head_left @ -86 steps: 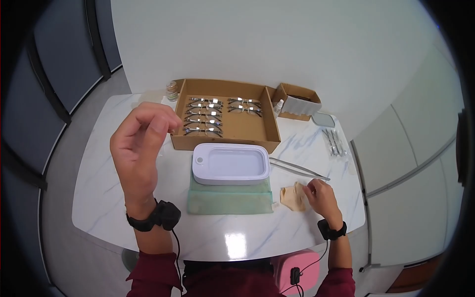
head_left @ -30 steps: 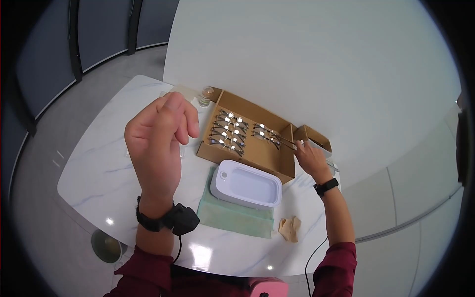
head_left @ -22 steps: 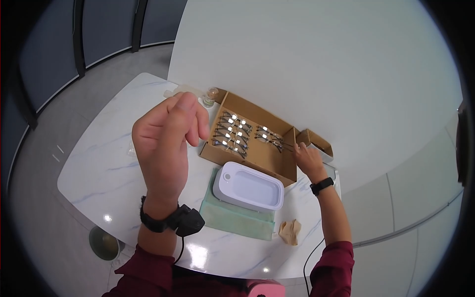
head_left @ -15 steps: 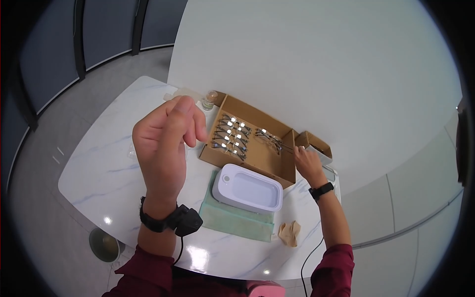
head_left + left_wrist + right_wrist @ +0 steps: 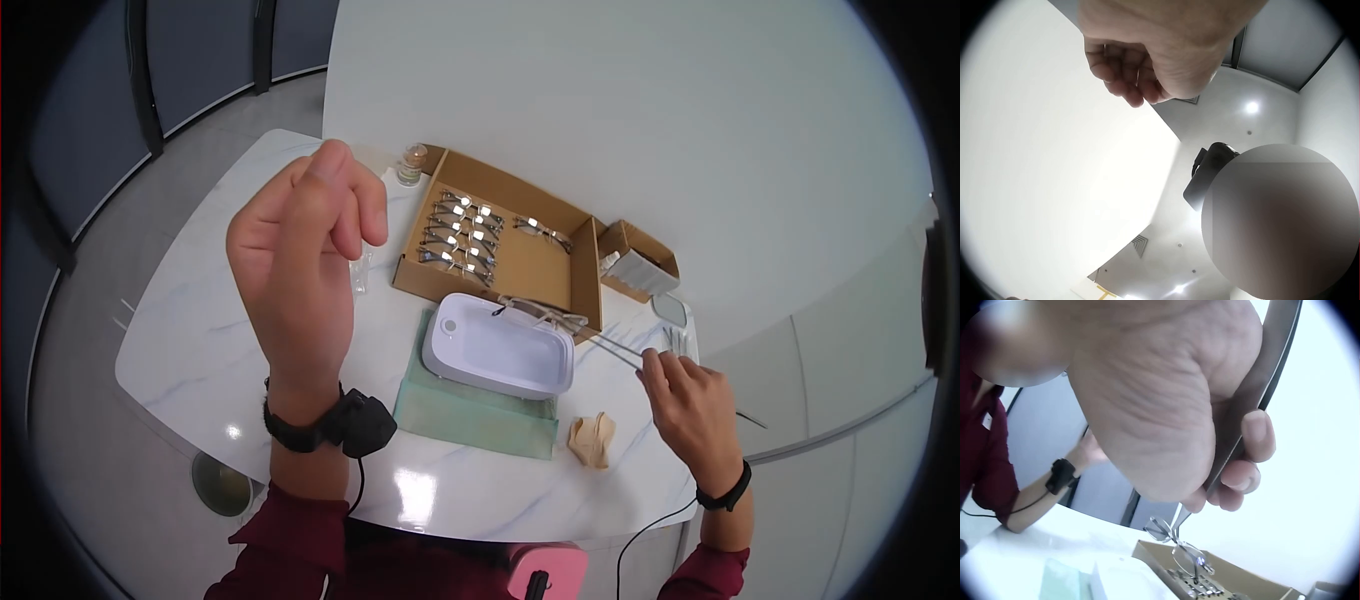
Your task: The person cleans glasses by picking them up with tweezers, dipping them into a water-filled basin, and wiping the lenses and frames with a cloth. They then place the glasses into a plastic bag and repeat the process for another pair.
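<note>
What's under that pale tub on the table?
A green cloth shows under the pale tub, sticking out in front and at its left end. The part directly beneath is covered, so anything else there can't be seen.

Open bench [image 5: 190, 330] to the left of the raised left hand [image 5: 305, 235] offers a wide passage. Over the far right rim of the white basin [image 5: 480, 382], the eyeglasses [image 5: 540, 313] and the tweezers [image 5: 614, 347], slanting to the right hand [image 5: 690, 405], bar the way. The box [image 5: 532, 275] stands close behind; inside, room lies before the lone right-hand pair [image 5: 543, 233]. A narrow gap parts basin and tan cloth [image 5: 592, 440].
</note>
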### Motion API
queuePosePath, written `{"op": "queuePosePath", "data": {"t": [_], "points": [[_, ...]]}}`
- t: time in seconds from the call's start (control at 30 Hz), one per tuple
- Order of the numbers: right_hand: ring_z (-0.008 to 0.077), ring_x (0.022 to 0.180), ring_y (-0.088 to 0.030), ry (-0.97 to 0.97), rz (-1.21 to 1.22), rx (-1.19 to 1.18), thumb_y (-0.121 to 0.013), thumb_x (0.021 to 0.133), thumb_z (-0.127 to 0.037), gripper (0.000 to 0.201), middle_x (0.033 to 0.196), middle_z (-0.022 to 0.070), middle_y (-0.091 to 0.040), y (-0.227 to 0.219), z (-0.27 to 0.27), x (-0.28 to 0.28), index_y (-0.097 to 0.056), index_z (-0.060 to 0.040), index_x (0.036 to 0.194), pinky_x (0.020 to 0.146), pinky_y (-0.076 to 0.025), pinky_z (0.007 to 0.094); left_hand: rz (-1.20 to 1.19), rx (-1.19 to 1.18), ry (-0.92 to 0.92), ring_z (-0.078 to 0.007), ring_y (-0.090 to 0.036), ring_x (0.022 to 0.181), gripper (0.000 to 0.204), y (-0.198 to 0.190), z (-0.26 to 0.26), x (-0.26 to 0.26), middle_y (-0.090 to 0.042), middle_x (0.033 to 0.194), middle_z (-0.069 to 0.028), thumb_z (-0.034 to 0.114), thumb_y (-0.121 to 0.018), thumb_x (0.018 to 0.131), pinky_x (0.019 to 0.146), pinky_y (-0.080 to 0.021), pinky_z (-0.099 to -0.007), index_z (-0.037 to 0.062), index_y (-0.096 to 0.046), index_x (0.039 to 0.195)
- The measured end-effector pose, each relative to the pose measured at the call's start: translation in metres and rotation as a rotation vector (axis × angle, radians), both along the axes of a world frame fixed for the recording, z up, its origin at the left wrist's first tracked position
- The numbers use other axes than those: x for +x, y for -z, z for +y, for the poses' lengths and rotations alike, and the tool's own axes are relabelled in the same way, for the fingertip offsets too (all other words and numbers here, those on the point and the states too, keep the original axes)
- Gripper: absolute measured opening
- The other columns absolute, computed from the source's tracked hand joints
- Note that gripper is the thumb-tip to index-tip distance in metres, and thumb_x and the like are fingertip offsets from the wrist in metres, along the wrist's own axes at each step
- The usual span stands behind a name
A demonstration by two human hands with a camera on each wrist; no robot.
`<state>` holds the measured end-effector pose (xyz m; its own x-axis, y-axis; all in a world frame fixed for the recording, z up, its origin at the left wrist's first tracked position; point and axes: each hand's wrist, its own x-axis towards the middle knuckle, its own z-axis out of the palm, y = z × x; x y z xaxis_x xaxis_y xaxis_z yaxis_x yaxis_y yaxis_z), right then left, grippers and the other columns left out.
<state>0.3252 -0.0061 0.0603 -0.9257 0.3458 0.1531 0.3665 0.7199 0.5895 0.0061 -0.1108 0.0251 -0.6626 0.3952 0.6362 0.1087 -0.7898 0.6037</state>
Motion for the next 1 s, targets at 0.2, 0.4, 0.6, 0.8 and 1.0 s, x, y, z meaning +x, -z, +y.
{"op": "queuePosePath", "data": {"t": [0.2, 0.4, 0.6, 0.8, 1.0], "points": [[0.0137, 0.062, -0.059, -0.013, -0.116, -0.130, -0.063, 0.075, -0.008, 0.018, 0.076, 0.0025, -0.053, 0.018, -0.004, -0.005, -0.058, -0.0016, 0.091, 0.048, -0.047, 0.0292, 0.035, 0.009, 0.017, -0.0116, -0.045, 0.066, 0.042, 0.002, 0.002, 0.001, -0.051, 0.066, -0.0071, 0.019, -0.049, 0.100, 0.067, -0.035, -0.0258, 0.0073, -0.039, 0.061], [0.0145, 0.059, -0.062, -0.072, -0.085, -0.151, -0.063, 0.075, -0.007, 0.011, 0.072, 0.0028, -0.055, 0.048, 0.019, -0.011, -0.056, -0.0048, 0.082, 0.048, -0.047, 0.0293, 0.062, 0.017, -0.023, -0.0114, -0.044, 0.066, 0.041, 0.000, -0.004, -0.005, -0.052, 0.067, -0.0078, 0.019, -0.044, 0.102, 0.067, -0.035, -0.0260, 0.0091, -0.037, 0.062], [0.0180, 0.065, -0.064, -0.016, -0.120, -0.190, -0.066, 0.087, -0.014, 0.016, 0.076, 0.0050, -0.055, 0.056, 0.026, -0.018, -0.054, -0.0039, 0.088, 0.052, -0.050, 0.0329, 0.047, 0.053, -0.023, -0.0111, -0.044, 0.066, 0.041, 0.001, -0.005, -0.011, -0.052, 0.067, -0.0077, 0.019, -0.043, 0.102, 0.067, -0.035, -0.0260, 0.0093, -0.038, 0.062], [0.0149, 0.064, -0.064, -0.055, -0.138, -0.193, -0.063, 0.076, -0.005, 0.015, 0.076, 0.0045, -0.057, 0.057, 0.026, -0.015, -0.059, -0.0015, 0.089, 0.049, -0.049, 0.0296, 0.042, 0.042, -0.028, -0.0113, -0.045, 0.065, 0.042, 0.001, -0.005, -0.012, -0.052, 0.067, -0.0079, 0.020, -0.045, 0.102, 0.068, -0.036, -0.0258, 0.0093, -0.038, 0.062], [0.0155, 0.067, -0.065, -0.062, -0.166, -0.236, -0.064, 0.075, -0.006, 0.019, 0.078, 0.0052, -0.057, 0.044, 0.017, -0.015, -0.059, -0.0011, 0.092, 0.052, -0.050, 0.0306, 0.050, 0.046, -0.009, -0.0110, -0.045, 0.065, 0.042, 0.002, -0.005, -0.010, -0.053, 0.067, -0.0081, 0.020, -0.045, 0.102, 0.068, -0.036, -0.0260, 0.0085, -0.039, 0.062]]}}
